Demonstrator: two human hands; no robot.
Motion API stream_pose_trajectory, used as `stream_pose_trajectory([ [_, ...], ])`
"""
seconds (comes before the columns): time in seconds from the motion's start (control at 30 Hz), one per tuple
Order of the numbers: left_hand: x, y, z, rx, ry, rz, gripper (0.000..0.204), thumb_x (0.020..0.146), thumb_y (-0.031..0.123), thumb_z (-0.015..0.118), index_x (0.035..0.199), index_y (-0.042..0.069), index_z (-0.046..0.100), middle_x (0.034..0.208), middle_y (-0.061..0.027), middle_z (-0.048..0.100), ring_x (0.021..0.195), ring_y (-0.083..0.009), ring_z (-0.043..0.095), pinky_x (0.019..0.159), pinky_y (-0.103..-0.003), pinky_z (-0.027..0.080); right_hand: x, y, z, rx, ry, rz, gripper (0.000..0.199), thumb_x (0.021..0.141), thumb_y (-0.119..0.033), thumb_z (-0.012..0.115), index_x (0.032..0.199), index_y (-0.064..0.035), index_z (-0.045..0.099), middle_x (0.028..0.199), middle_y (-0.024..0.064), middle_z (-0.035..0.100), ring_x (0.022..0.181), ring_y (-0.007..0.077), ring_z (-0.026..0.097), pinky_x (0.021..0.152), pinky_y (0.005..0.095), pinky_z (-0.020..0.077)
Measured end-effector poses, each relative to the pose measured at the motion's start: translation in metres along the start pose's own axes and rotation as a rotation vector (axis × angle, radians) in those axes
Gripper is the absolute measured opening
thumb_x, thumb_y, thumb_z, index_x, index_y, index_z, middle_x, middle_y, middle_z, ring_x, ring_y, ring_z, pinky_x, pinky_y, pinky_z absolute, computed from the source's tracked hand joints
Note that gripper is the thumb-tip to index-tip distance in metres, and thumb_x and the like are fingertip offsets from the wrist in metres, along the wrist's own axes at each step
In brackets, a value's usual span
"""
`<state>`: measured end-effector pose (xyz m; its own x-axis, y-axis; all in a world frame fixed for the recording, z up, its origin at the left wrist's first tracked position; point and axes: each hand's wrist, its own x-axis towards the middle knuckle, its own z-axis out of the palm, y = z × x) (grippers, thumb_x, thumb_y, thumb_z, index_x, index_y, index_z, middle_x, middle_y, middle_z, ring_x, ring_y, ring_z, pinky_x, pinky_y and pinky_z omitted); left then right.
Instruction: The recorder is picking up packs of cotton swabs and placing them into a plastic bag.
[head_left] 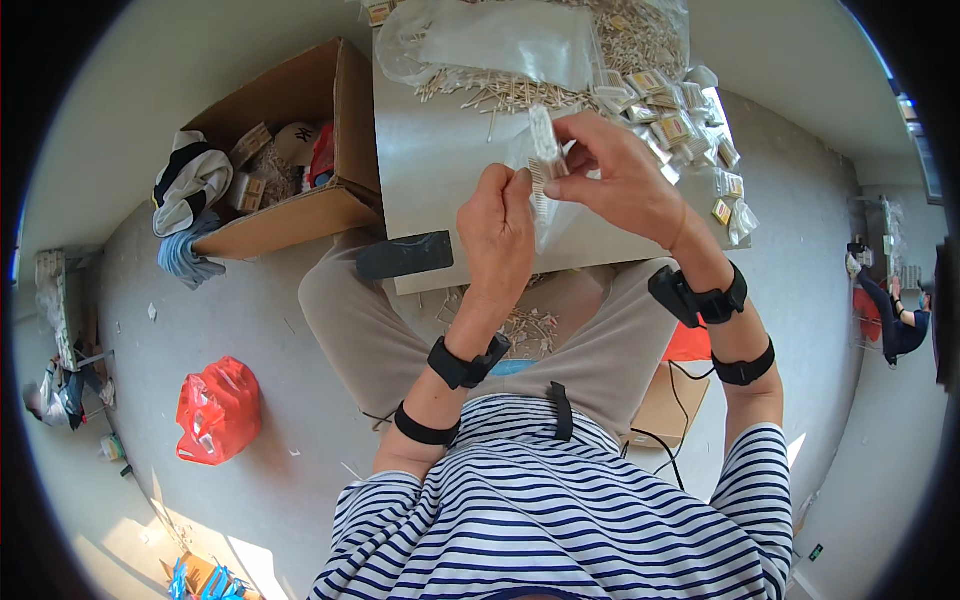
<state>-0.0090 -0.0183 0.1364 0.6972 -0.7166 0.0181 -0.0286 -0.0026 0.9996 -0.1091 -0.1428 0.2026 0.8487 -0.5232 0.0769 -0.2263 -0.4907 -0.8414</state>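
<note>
Over the near edge of the table, my right hand (632, 182) grips a small bundle of cotton swabs (545, 135) between thumb and fingers. The bundle's white tips face up and away from me. My left hand (496, 228) is closed beside it, its thumb and forefinger pinching a clear plastic bag (547, 228) that hangs below the bundle. How far the swabs sit inside the bag I cannot tell. Beyond my hands lies a heap of loose cotton swabs (500, 94), partly covered by a large clear plastic sheet (500, 45).
Several filled swab packs (675, 128) crowd the table's right side. An open cardboard box (290, 215) with cloth over its rim stands left of the table (425, 185). A red plastic bag (218, 410) sits on the floor. People sit at both far sides.
</note>
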Motion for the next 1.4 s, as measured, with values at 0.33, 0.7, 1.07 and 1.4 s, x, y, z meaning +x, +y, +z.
stream_pose_trajectory([
  [0.33, -0.004, -0.005, 0.007, 0.127, 0.046, 0.133, 0.022, 0.097, 0.016, 0.057, 0.081, 0.001, 0.053, 0.059, -0.0090, 0.051, 0.054, -0.0150, 0.046, 0.053, -0.032, 0.040, 0.044, 0.028, 0.033, -0.940, -0.674, 0.237, 0.025, 0.083, -0.010, 0.062, 0.105, -0.0001, 0.065, 0.111, 0.0221, 0.063, 0.103, 0.0384, 0.063, 0.088, 0.0427, 0.0520],
  [0.7, -0.016, -0.001, 0.018, 0.070, -0.024, 0.175, 0.020, 0.095, 0.014, 0.059, 0.083, 0.001, 0.051, 0.069, -0.0224, 0.055, 0.061, -0.0408, 0.053, 0.054, -0.042, 0.042, 0.029, 0.178, 0.057, -0.785, -0.618, -0.016, 0.031, 0.099, -0.016, 0.051, 0.128, -0.0074, 0.054, 0.132, 0.0105, 0.056, 0.119, 0.0193, 0.052, 0.099, 0.0305, 0.0432],
  [1.07, -0.022, -0.012, 0.014, -0.071, -0.076, 0.059, 0.018, 0.094, 0.013, 0.060, 0.084, 0.000, 0.053, 0.068, -0.0208, 0.056, 0.058, -0.0346, 0.056, 0.055, -0.039, 0.044, 0.023, 0.198, 0.071, -0.670, -0.286, -0.307, 0.021, 0.084, -0.007, 0.058, 0.103, 0.0015, 0.061, 0.112, 0.0185, 0.054, 0.103, 0.0330, 0.058, 0.085, 0.0414, 0.0495],
  [1.4, 0.012, -0.090, -0.016, 0.007, 0.083, -0.138, 0.017, 0.090, 0.012, 0.065, 0.101, -0.001, 0.064, 0.081, -0.0056, 0.067, 0.065, -0.0119, 0.058, 0.060, -0.030, 0.050, 0.033, 0.093, 0.069, -0.980, -0.384, -0.027, 0.023, 0.083, -0.013, 0.060, 0.102, -0.0012, 0.064, 0.109, 0.0184, 0.059, 0.101, 0.0360, 0.061, 0.083, 0.0435, 0.0519],
])
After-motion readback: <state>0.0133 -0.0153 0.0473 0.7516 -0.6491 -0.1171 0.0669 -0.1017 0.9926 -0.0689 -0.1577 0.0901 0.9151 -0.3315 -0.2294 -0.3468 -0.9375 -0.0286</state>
